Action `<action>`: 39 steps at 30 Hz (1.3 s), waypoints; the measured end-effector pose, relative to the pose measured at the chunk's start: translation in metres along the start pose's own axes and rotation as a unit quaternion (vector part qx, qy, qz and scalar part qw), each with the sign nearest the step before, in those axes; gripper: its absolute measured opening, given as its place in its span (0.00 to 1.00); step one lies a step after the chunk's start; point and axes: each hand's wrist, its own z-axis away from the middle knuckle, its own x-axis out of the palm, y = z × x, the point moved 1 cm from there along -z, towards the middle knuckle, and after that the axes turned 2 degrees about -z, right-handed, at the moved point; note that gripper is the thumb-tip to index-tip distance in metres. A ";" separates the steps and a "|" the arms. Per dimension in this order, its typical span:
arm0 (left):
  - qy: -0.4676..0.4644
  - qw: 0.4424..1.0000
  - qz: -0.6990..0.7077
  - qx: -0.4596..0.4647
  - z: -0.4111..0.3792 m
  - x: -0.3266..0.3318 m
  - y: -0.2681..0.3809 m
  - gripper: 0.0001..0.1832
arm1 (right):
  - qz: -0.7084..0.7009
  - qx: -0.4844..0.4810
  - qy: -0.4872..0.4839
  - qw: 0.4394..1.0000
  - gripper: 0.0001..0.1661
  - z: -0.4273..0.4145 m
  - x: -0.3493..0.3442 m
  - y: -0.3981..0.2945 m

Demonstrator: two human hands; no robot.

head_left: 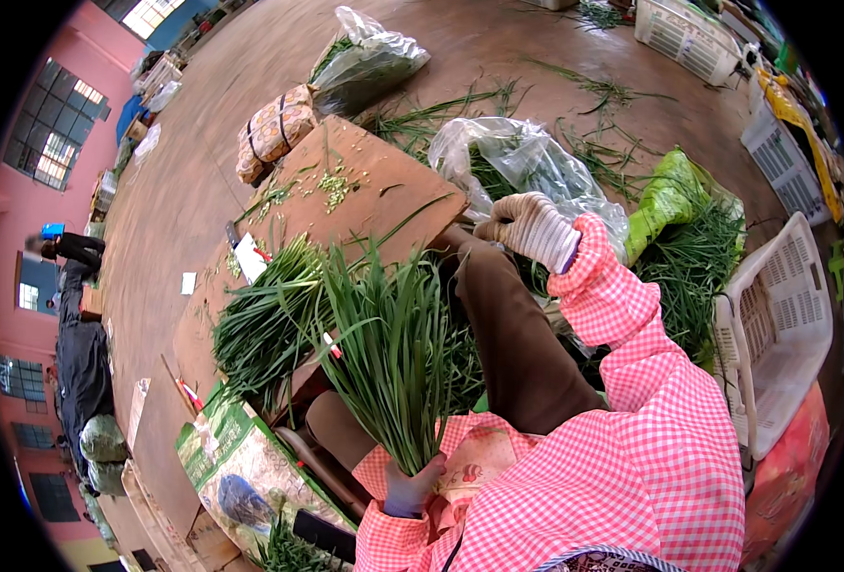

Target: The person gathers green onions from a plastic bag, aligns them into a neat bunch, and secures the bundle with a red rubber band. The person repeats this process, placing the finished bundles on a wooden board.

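My left hand (413, 486), gloved, grips a bunch of long green garlic chives (393, 343) near its lower end, with the leaves fanning away from me. My right hand (529, 225), in a striped knit glove, is raised near my knee with curled fingers, beside a clear plastic bag (557, 164) of greens; whether something is between its fingers I cannot tell. A heap of chives (268, 322) lies left of the bunch. Past it is a brown board (364, 186) with small cut pieces scattered on it. A knife with a dark handle (232, 234) lies near its left edge.
A bright green bag (668, 196) spills greens (700, 264) at my right, beside a white plastic crate (786, 307). A tied patterned bundle (277, 129) and another clear bag (372, 64) stand beyond the board. Loose leaves litter the floor. A printed sack (250, 479) lies at lower left.
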 end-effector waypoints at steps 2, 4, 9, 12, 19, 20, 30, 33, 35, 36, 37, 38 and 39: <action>0.008 1.000 0.013 0.000 0.005 0.004 0.011 0.07 | 0.014 -0.063 0.030 0.997 0.11 -0.005 -0.002 -0.012; 0.013 0.999 -0.033 0.011 0.006 -0.005 0.008 0.07 | 0.029 -0.184 0.096 0.978 0.12 -0.018 0.005 -0.030; 0.021 0.998 -0.051 0.017 0.020 -0.018 0.013 0.07 | 0.159 -0.240 -0.021 0.957 0.22 -0.041 0.012 -0.113; -0.006 0.998 -0.052 0.027 0.013 -0.009 0.015 0.07 | 0.223 -0.249 -0.097 0.938 0.24 -0.059 0.015 -0.129; -0.009 0.994 -0.107 0.015 0.019 -0.023 0.005 0.08 | 0.268 -0.214 -0.266 0.901 0.09 -0.079 0.067 -0.151; -0.001 0.993 -0.120 0.010 0.022 -0.029 0.002 0.08 | 0.201 -0.192 -0.256 0.926 0.09 -0.077 0.067 -0.147; 0.054 0.994 -0.095 -0.002 0.039 -0.049 -0.002 0.07 | 0.054 -0.136 -0.126 0.981 0.11 -0.048 0.026 -0.093; 0.059 0.992 -0.112 0.008 0.039 -0.053 -0.004 0.08 | 0.081 -0.290 -0.036 0.953 0.15 -0.045 0.047 -0.091; 0.058 0.993 -0.108 0.005 0.040 -0.056 -0.009 0.08 | 0.065 -0.282 -0.107 0.951 0.20 -0.040 0.054 -0.107; 0.057 0.993 -0.105 0.004 0.041 -0.057 -0.010 0.08 | 0.057 -0.278 -0.141 0.948 0.23 -0.040 0.058 -0.117; 0.057 0.992 -0.110 0.001 0.042 -0.057 -0.010 0.08 | 0.148 -0.257 -0.191 0.936 0.27 -0.045 0.070 -0.121; 0.057 0.992 -0.116 -0.002 0.043 -0.057 -0.009 0.08 | 0.144 -0.271 -0.198 0.931 0.26 -0.044 0.074 -0.126; 0.057 0.991 -0.121 -0.005 0.044 -0.057 -0.009 0.08 | 0.141 -0.285 -0.205 0.926 0.26 -0.041 0.078 -0.133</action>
